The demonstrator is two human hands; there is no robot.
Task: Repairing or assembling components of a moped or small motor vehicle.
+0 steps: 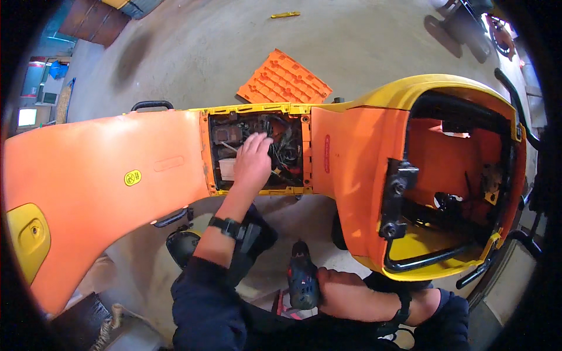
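An orange and yellow vehicle body stretches across in front of me, with a square compartment open in its middle. My left hand reaches into it, over a tangle of dark wires. Its fingers are bent together and point down; whatever lies under the fingertips is hidden. A white box-shaped part sits beside that wrist, inside the opening. Below the body, my right hand is wrapped round a dark cordless drill, whose nose points away from me toward the body.
An orange ribbed panel lies on the floor beyond the body. Farther off is a small yellow object. At the right, the body has a large black-framed opening. Black handles stick out along its sides.
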